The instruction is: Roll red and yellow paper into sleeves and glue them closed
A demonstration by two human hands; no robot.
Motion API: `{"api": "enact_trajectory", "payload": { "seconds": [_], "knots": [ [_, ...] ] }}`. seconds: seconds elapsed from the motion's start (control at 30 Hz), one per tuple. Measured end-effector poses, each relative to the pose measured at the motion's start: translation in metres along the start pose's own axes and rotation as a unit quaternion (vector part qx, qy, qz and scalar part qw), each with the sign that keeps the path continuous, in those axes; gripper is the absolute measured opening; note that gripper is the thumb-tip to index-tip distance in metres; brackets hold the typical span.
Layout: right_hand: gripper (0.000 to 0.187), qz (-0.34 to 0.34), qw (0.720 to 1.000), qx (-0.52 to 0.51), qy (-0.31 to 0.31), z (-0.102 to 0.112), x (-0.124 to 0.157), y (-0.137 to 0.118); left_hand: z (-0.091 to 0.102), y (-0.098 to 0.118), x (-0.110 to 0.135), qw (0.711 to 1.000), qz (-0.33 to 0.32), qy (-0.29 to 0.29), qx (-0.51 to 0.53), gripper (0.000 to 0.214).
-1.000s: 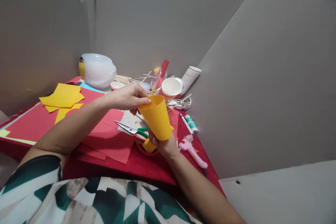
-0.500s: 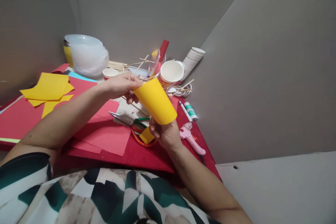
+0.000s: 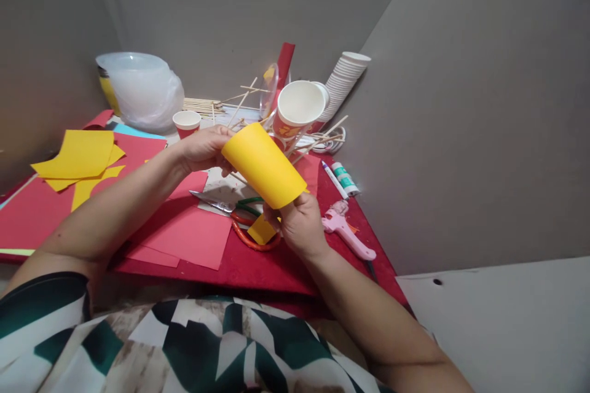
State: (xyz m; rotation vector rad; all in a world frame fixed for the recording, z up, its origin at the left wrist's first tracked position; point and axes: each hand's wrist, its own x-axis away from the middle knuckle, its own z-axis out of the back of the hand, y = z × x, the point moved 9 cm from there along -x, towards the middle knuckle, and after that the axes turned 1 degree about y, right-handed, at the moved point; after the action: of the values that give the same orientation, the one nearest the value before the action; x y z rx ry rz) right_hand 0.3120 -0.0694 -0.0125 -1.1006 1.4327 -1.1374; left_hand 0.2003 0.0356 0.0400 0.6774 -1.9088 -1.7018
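Note:
A yellow paper cup-shaped tube (image 3: 264,166) is held tilted above the table between both hands. My left hand (image 3: 209,147) grips its upper left end, with the fingers partly behind the paper. At the lower right end, my right hand (image 3: 302,221) is closed on the rim, its fingertips tucked beneath. Below the tube lie scissors (image 3: 242,218) with orange and green handles, blades pointing left, and a small yellow paper piece (image 3: 262,230) rests over them. Whether the tube has a cup inside is hidden.
Red sheets (image 3: 184,233) and yellow paper pieces (image 3: 87,153) cover the table's left side. A pink glue gun (image 3: 348,230), a marker (image 3: 335,180) and a green-white roll (image 3: 345,178) lie at right. Behind stand a large paper cup (image 3: 300,104), stacked cups (image 3: 343,86) and plastic bowls (image 3: 145,92).
Both hands still hold the yellow tube, which has turned to lie somewhat flatter. My right hand has shifted slightly around its lower rim. The camera view has shifted a little.

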Motion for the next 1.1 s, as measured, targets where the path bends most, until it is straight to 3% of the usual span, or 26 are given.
{"api": "enact_trajectory", "payload": {
  "seconds": [0.4,0.67,0.77,0.93,1.1],
  "knots": [
    [0.031,0.135,0.984,0.11,-0.024,-0.009,0.007,-0.021,-0.002,0.03,0.02,0.994,-0.035,-0.006,-0.103,0.015],
    [0.048,0.005,0.994,-0.075,-0.083,-0.019,-0.005,0.011,0.0,0.028,0.019,0.996,-0.023,-0.003,-0.083,0.019],
    [0.052,-0.003,0.99,-0.101,-0.096,-0.022,-0.005,0.009,-0.003,0.032,0.022,0.996,-0.032,0.036,-0.078,0.017],
    [0.052,-0.005,0.986,-0.106,-0.132,-0.027,-0.003,0.01,-0.019,0.059,0.046,0.98,-0.085,0.099,-0.149,0.019],
    [0.051,-0.016,0.982,-0.119,-0.144,-0.03,-0.006,0.013,-0.02,0.061,0.05,0.977,-0.067,0.09,-0.18,0.022]
  ]
}}
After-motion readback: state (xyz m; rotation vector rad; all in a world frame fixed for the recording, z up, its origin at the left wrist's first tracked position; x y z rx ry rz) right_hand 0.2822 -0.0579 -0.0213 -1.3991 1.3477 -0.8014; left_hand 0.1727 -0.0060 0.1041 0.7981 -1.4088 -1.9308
